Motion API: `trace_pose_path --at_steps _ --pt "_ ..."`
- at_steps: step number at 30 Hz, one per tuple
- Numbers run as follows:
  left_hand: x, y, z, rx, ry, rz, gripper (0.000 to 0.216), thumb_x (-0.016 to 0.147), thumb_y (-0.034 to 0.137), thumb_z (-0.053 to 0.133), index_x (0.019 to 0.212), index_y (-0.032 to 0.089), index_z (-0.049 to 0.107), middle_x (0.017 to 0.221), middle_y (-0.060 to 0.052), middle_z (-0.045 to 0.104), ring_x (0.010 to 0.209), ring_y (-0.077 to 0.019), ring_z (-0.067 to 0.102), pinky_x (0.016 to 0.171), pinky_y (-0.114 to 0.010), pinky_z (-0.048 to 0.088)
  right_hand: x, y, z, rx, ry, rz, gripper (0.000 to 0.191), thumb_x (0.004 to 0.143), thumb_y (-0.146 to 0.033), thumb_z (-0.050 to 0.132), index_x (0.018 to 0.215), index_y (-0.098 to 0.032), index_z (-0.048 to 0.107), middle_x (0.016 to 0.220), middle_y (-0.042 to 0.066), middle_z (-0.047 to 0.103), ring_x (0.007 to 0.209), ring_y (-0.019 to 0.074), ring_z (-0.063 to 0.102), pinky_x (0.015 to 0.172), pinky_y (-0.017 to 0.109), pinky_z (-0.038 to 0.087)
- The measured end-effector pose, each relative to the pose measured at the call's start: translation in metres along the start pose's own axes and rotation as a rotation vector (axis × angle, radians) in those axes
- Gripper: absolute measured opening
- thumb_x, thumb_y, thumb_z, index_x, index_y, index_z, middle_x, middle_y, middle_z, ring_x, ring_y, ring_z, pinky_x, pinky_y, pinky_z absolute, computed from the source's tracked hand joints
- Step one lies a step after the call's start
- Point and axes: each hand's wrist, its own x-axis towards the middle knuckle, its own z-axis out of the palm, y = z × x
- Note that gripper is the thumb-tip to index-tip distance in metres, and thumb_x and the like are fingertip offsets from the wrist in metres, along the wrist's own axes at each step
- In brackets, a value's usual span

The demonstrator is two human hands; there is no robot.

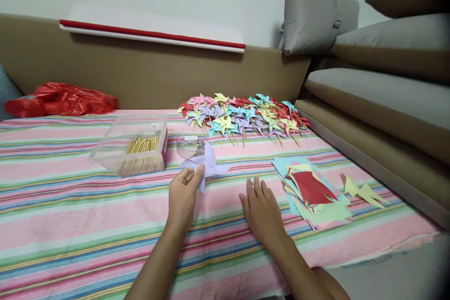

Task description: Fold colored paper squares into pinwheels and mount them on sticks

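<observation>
Pinched between the thumb and fingers of my left hand (183,194) is a lavender paper pinwheel (211,167), its blades folded in and no stick visible on it. My right hand (262,210) lies palm down on the striped cloth (218,253), fingers stretched out. Something tiny shows by its fingertips, too small to name. Just behind the pinwheel stands a clear round tub (181,151) with small metal pins (200,148) in it. To the right of my right hand is a stack of coloured cut paper sheets (312,188), red on top.
A clear plastic box (163,155) holds many wooden sticks (140,147). Finished pinwheels on sticks (242,115) lie piled at the back. A yellow cut sheet (364,191) lies at the right. Stacked cushions (383,98) border the right side; a red plastic bag (70,99) sits back left.
</observation>
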Motion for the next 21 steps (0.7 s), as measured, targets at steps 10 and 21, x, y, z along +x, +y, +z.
trace_pose_path --at_steps 10,21 --pt "-0.002 -0.004 0.005 -0.029 0.016 -0.037 0.034 0.074 0.043 0.082 0.068 0.017 0.061 0.065 0.002 0.062 0.065 -0.0126 0.054 0.061 -0.021 0.039 0.013 0.033 -0.033 0.166 0.008 -0.052 0.032 0.095 -0.008 0.045 0.096 -0.016 0.076 0.088 0.014 0.080 0.081 0.0313 0.077 0.066 0.035 0.053" --pt "-0.003 -0.011 0.008 0.267 0.022 0.112 0.046 0.084 0.041 0.071 0.059 0.021 0.039 0.059 0.006 0.030 0.056 -0.0098 0.030 0.052 -0.023 0.026 0.052 -0.018 -0.067 1.486 0.013 -0.036 0.025 0.083 -0.044 0.076 0.090 -0.020 0.070 0.081 0.004 0.077 0.073 0.0190 0.074 0.067 0.028 0.059"
